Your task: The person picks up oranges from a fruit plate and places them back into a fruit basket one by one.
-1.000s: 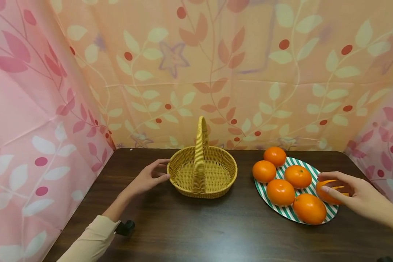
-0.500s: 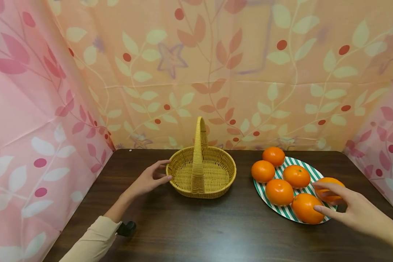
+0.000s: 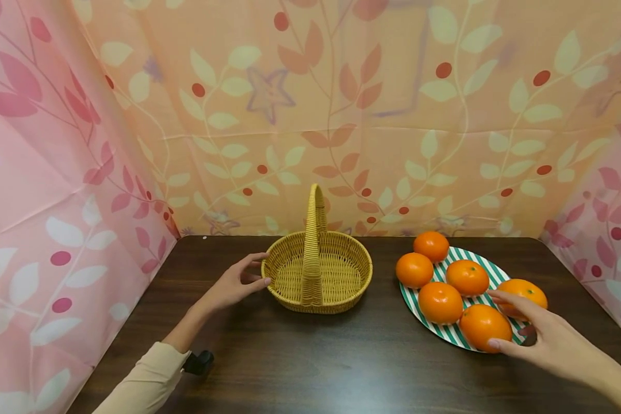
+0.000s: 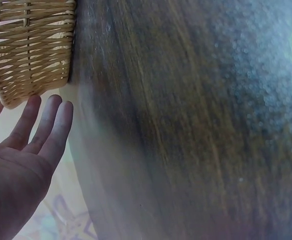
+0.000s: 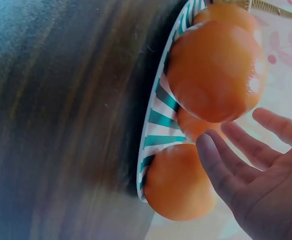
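A yellow wicker basket [image 3: 315, 309] with a tall arched handle [image 3: 310, 259] stands mid-table with nothing in it. My left hand [image 3: 235, 283] touches its left end, thumb tip at the rim. In the left wrist view, the left fingers [image 4: 48, 120] extend loosely against the woven wall. On the right, a green-and-white striped plate [image 3: 495, 271] bears several oranges. My right hand [image 3: 554, 339] spreads over the plate's near right side, its thumb by the front orange [image 3: 483, 326] and its fingers before the right-hand orange [image 3: 525, 290]. Its palm holds nothing in the right wrist view.
Dark wood tabletop [image 3: 310, 368] lies under everything. A patterned cloth [image 3: 372, 115] hangs right behind its back edge, with pink cloth [image 3: 36, 190] along the left side. Two small oranges [image 3: 431, 247] sit at the plate's far left edge. A black wrist device [image 3: 199, 362] is below the left sleeve.
My right hand has moved from the right-hand orange toward the front one, nearer me, uncovering more of the right-hand orange. My left hand stays at the basket.
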